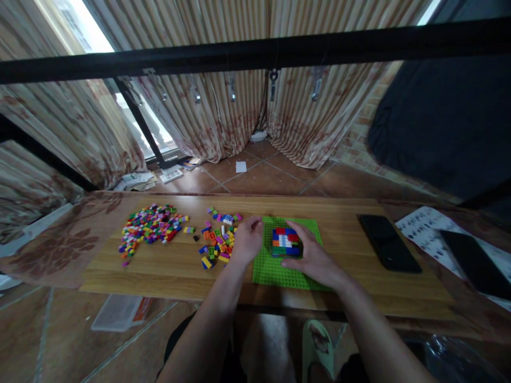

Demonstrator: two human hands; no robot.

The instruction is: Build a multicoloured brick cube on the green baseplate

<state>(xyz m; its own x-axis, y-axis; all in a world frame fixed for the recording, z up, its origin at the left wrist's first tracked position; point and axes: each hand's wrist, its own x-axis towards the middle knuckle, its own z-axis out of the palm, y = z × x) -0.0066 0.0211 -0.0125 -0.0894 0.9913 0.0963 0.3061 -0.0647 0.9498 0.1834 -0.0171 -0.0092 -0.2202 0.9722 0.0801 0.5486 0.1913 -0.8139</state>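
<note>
A small block of stacked toy bricks (285,242), in red, blue, white, green and orange, sits on a green studded baseplate (271,274). My right hand (313,258) reaches around its right side with thumb and fingers spread; whether they touch it I cannot tell. Over the plate's left edge, my left hand (248,240) has its fingers curled together, and anything in them is too small or hidden to make out. Just left of that hand lie scattered loose bricks (215,247), some partly behind it.
A larger heap of small mixed bricks (154,226) covers the left part of the wooden board (167,276). On the right lie a black phone (389,243), a printed sheet (423,229) and another dark device (479,260). A black rail (247,56) crosses beyond the board.
</note>
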